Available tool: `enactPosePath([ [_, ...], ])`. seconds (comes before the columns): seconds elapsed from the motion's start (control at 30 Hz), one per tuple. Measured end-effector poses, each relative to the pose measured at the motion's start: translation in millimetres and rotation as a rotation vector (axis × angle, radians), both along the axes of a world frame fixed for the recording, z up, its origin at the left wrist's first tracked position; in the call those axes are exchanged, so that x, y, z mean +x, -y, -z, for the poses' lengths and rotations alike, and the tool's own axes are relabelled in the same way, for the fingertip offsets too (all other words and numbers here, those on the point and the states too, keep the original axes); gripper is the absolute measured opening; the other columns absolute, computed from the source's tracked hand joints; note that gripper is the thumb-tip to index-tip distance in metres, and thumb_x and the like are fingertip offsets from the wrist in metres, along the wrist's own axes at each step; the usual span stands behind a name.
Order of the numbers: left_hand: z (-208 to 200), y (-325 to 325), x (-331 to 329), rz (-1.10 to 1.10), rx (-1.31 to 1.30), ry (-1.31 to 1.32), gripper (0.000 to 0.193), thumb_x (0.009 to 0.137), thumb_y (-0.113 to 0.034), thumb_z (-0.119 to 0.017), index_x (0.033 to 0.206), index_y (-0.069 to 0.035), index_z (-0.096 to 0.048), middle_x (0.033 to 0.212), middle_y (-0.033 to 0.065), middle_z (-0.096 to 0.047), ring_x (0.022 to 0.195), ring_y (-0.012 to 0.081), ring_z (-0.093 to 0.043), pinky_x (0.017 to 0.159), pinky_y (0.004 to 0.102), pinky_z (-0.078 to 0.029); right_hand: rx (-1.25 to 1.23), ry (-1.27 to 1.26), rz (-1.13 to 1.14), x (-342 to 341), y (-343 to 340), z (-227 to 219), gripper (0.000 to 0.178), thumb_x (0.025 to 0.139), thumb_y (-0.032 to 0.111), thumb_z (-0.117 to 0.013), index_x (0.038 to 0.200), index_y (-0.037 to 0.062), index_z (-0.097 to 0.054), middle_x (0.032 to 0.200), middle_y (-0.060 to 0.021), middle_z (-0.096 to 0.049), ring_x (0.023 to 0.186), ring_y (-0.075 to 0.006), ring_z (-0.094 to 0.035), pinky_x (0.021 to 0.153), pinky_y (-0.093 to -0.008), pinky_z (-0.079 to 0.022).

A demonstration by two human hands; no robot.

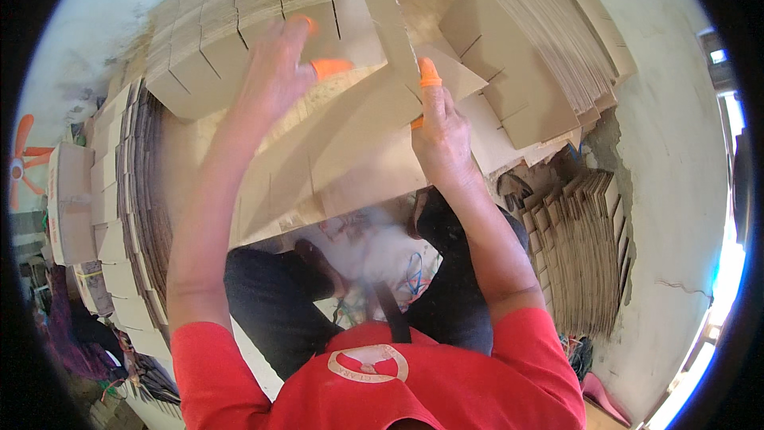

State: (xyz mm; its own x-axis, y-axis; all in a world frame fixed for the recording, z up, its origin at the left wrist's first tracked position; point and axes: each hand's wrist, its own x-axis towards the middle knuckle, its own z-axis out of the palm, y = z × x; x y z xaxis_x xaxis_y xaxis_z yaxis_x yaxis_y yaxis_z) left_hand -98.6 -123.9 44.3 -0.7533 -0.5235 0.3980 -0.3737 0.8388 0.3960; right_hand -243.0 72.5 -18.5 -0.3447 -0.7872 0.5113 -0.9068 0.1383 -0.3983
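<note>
My right hand [442, 131] grips a long, narrow cardboard strip [386, 16] by its near end, with an orange finger cover on the upright digit. The strip reaches away toward the far edge of the view. To the left, my left hand [278, 72] is raised and slightly blurred, with orange covers on two spread digits and nothing seen between them. It hovers in front of a stack of slotted cardboard sheets [350, 28]. Below both hands, a flat slotted cardboard piece [350, 155] lies across the work surface.
Another stack of slotted cardboard [525, 72] stands at the far right. More cardboard stacks [581, 255] sit by the right wall, and others [119, 191] line the left side. An orange-bladed fan [22, 163] is at the far left. My legs [278, 295] are below the work surface's near edge.
</note>
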Motion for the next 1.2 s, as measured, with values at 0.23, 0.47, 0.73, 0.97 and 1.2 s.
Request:
enactPosePath([
  [0.23,65.7,94.1,-44.1,-0.260,-0.424,0.200,0.042,0.074,-0.018,-0.079,0.107,-0.006,-0.055,0.110,0.0093,-0.059,0.106,0.0285,-0.053,0.084,0.0409,-0.046,-0.087,0.138,-0.005,4.8,0.1,-7.7,0.092,0.071,-0.014,-0.054,0.153,0.0076,-0.019,0.113,-0.0236,-0.062,0.072,-0.0393,-0.064,0.060,-0.0421,-0.054],
  [0.47,69.1,111.2,-37.0,-0.091,-0.360,0.076,0.027,0.077,-0.009,-0.072,0.099,-0.005,-0.056,0.090,0.0116,-0.064,0.093,0.0328,-0.058,0.079,0.0432,-0.047,-0.174,0.112,-0.050,5.8,1.4,-11.2,0.091,0.070,-0.018,-0.053,0.153,0.0032,-0.021,0.103,-0.0198,-0.068,0.071,-0.0353,-0.066,0.060,-0.0384,-0.054],
  [0.73,59.7,88.4,-23.5,0.065,-0.376,0.011,0.010,0.075,-0.003,-0.066,0.083,-0.006,-0.060,0.085,0.0093,-0.064,0.086,0.0298,-0.062,0.069,0.0424,-0.051,-0.186,0.072,-0.049,4.4,0.4,-7.1,0.094,0.068,-0.017,-0.053,0.153,0.0093,-0.024,0.103,-0.0199,-0.067,0.068,-0.0343,-0.065,0.057,-0.0381,-0.053],
  [0.97,39.8,52.1,-19.7,0.102,-0.464,0.035,0.007,0.076,-0.002,-0.062,0.080,-0.008,-0.062,0.076,0.0060,-0.061,0.083,0.0239,-0.062,0.064,0.0366,-0.053,-0.140,0.063,-0.062,-1.6,-7.1,-4.4,0.095,0.067,-0.016,-0.052,0.153,0.0124,-0.026,0.104,-0.0210,-0.066,0.066,-0.0352,-0.064,0.055,-0.0406,-0.052],
  [1.2,33.3,30.8,-8.7,0.121,-0.460,-0.102,0.009,0.074,0.002,-0.062,0.079,-0.005,-0.060,0.075,0.0065,-0.059,0.079,0.0244,-0.062,0.061,0.0377,-0.052,-0.150,-0.030,-0.054,1.0,-15.0,-13.5,0.095,0.066,-0.017,-0.050,0.153,0.0136,-0.027,0.110,-0.0222,-0.064,0.069,-0.0354,-0.064,0.058,-0.0413,-0.054],
])
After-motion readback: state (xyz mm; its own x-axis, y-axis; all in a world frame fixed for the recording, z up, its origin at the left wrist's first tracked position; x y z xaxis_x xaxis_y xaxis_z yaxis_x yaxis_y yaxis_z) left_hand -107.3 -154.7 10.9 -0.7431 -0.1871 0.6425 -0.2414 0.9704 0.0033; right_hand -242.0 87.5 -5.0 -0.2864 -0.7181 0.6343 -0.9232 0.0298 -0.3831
